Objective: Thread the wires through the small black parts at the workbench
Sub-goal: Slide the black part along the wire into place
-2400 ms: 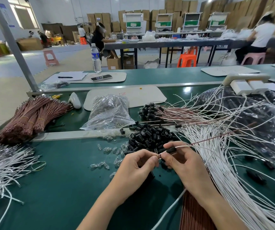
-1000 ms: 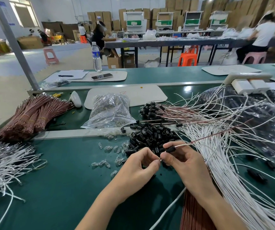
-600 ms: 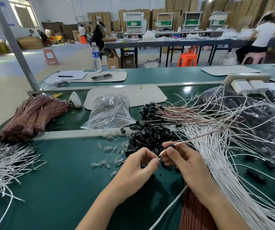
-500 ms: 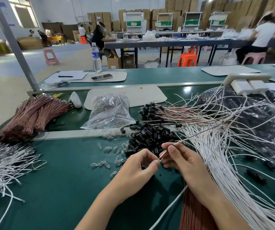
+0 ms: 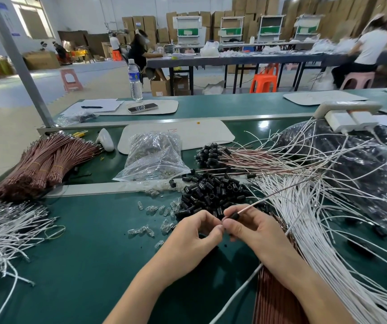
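Workbench (image 5: 89,253), green top, seen from the head camera; a metal strip crosses it between a near and a far section.

Left hand (image 5: 194,237): near the middle of the near section, fingers curled in, thumb and forefinger tips pinched narrow against the tips of the other hand. What sits between them is too small to tell.

Right hand (image 5: 253,230): touching the left at the fingertips, thumb and forefinger closed on a small black part (image 5: 234,215). A pinkish wire (image 5: 281,195) enters that part and runs up and right, away over the white bundle.

Loose black parts (image 5: 211,192): one heap, just beyond both hands, against the metal strip.

Clear small pieces (image 5: 155,220): scattered on the green top left of the hands, some touching the black heap.

Clear plastic bag (image 5: 155,157): far section, behind the strip, lying slumped and part filled.

Finished wires with black caps (image 5: 208,153): a cluster right of the bag, caps pointing left, leads fanning right.

White wires (image 5: 328,230): large loose sheaf along the right side of the bench, running toward the near right corner.

Brown wire bundles (image 5: 43,164): tied, at the far left edge.

Second white wire pile (image 5: 3,232): near left edge.

Brown wire bundle (image 5: 272,300): at the near edge, under the right forearm.

White pad (image 5: 199,134): flat, behind the bag.
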`<state>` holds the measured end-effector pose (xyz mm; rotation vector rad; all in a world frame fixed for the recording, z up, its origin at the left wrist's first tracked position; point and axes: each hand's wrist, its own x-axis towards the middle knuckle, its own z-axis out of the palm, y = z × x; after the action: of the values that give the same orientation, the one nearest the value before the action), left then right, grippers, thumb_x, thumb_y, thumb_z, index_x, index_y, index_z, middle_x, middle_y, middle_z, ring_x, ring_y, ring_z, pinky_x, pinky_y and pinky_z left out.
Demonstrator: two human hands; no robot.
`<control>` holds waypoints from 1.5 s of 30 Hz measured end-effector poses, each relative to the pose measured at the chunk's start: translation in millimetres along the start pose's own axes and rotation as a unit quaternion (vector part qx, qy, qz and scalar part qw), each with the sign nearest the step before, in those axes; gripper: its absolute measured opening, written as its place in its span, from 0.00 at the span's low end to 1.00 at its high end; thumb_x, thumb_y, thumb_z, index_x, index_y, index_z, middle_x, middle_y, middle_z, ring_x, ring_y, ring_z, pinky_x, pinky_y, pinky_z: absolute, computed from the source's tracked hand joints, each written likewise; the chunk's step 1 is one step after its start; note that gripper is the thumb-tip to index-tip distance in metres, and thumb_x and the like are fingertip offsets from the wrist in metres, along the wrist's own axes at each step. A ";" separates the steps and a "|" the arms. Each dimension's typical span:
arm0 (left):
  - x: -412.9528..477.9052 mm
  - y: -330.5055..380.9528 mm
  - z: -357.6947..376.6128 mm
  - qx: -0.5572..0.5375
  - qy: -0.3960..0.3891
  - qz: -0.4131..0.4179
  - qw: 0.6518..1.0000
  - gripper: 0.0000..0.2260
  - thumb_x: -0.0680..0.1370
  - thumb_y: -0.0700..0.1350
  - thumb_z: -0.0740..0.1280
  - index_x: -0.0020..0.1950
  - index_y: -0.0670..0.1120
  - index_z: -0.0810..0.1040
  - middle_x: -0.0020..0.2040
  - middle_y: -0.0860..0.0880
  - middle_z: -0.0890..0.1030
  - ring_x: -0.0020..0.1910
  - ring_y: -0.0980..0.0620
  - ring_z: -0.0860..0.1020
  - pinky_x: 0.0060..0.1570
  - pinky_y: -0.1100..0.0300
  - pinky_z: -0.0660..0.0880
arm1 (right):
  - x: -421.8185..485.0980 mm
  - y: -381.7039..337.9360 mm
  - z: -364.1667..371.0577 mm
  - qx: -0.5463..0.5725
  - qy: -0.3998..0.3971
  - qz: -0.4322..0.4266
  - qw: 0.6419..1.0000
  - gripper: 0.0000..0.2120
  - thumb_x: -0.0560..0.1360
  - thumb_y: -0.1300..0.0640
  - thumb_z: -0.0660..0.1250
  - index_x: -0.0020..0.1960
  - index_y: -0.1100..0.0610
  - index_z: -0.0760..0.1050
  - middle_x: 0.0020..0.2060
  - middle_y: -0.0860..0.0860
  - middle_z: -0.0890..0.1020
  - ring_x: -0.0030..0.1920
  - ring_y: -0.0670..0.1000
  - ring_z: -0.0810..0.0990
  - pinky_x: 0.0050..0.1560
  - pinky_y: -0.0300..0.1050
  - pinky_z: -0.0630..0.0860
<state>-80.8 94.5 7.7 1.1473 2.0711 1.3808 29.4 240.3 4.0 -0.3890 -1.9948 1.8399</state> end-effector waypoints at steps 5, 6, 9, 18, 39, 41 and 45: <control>0.6 -2.2 1.4 0.003 0.013 -0.002 1.000 0.03 0.81 0.45 0.68 0.48 0.48 0.80 0.41 0.52 0.83 0.42 0.55 0.81 0.47 0.57 0.78 | 1.8 3.2 0.1 0.034 0.018 0.003 0.999 0.07 0.70 0.49 0.75 0.48 0.43 0.82 0.38 0.51 0.86 0.40 0.47 0.85 0.44 0.36 0.80; 0.4 -2.5 1.6 0.004 0.014 -0.001 1.000 0.03 0.81 0.45 0.68 0.48 0.49 0.80 0.41 0.52 0.84 0.41 0.57 0.81 0.46 0.59 0.78 | 2.1 4.1 -0.3 0.021 0.017 0.003 1.000 0.09 0.69 0.48 0.75 0.48 0.43 0.82 0.39 0.51 0.86 0.40 0.47 0.85 0.45 0.37 0.80; 0.7 -3.7 2.8 0.005 0.019 0.004 1.000 0.03 0.80 0.45 0.68 0.47 0.49 0.80 0.42 0.52 0.84 0.40 0.60 0.80 0.43 0.65 0.75 | 3.4 7.7 -0.9 -0.013 0.019 0.001 1.000 0.10 0.68 0.46 0.76 0.49 0.40 0.81 0.40 0.50 0.86 0.40 0.48 0.85 0.48 0.39 0.81; -2.7 -6.7 -7.2 0.008 0.137 0.103 0.985 0.03 0.81 0.52 0.66 0.50 0.58 0.79 0.44 0.57 0.83 0.42 0.57 0.80 0.40 0.68 0.74 | 3.1 8.7 -4.2 0.084 0.041 0.022 0.995 0.10 0.69 0.51 0.77 0.49 0.45 0.83 0.43 0.53 0.87 0.46 0.53 0.87 0.49 0.40 0.82; -10.1 -33.8 -70.2 0.316 0.036 -0.038 0.947 0.05 0.82 0.55 0.65 0.55 0.61 0.80 0.51 0.64 0.75 0.54 0.62 0.72 0.59 0.58 0.68 | 4.4 3.0 -6.2 0.228 0.065 0.037 0.971 0.08 0.68 0.58 0.76 0.47 0.51 0.85 0.43 0.55 0.86 0.47 0.54 0.86 0.48 0.40 0.82; -10.0 -33.7 -72.4 0.341 0.033 -0.048 0.938 0.07 0.83 0.55 0.64 0.57 0.60 0.80 0.52 0.64 0.75 0.55 0.60 0.72 0.57 0.59 0.68 | 4.8 2.0 -6.1 0.238 0.066 0.036 0.968 0.08 0.67 0.58 0.76 0.46 0.50 0.85 0.42 0.55 0.85 0.46 0.54 0.86 0.48 0.40 0.82; -9.5 -31.6 -70.0 0.375 0.023 -0.054 0.925 0.09 0.85 0.51 0.61 0.60 0.61 0.78 0.55 0.63 0.75 0.57 0.59 0.75 0.51 0.61 0.66 | 5.3 2.1 -6.0 0.248 0.062 0.037 0.966 0.08 0.67 0.58 0.75 0.45 0.50 0.85 0.42 0.54 0.85 0.45 0.53 0.85 0.47 0.39 0.82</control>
<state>-137.2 41.6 8.7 1.2341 2.7485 0.5436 27.3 248.2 2.8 -0.4146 -1.3874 2.2112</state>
